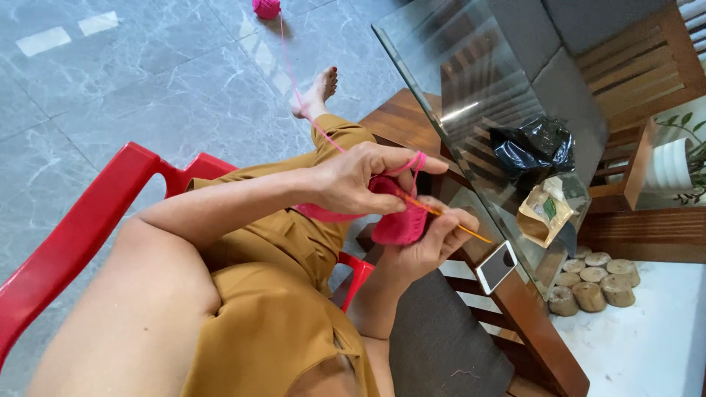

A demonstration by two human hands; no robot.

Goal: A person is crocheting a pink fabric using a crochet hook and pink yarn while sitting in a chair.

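Nearest to us are our own arm and lap, in mustard clothing, seated on a red chair. Just past the knees our two hands meet over the work. Our left hand is closed around the upper edge of the pink piece, with the yarn looped over the extended forefinger to keep it taut. Our right hand is closed from below, pinching the orange hook between fingers and thumb; the hook's shaft crosses the top edge of the piece and its end pokes out to the right.

We judge the crochet partly done: a small pad of fabric already hangs between our hands, several rows deep as far as we can tell, and we are working along its top edge. How much remains we cannot say, but the supply is not used up.

Beside our hands, a white phone lies on the wooden edge of the tabletop, whose glass sheet shows a black bag and a brown paper packet. Round wood slices sit lower right.

Farther off, the yarn runs past our bare foot across the grey tiled floor to the pink ball at the top of the view, well apart from us.
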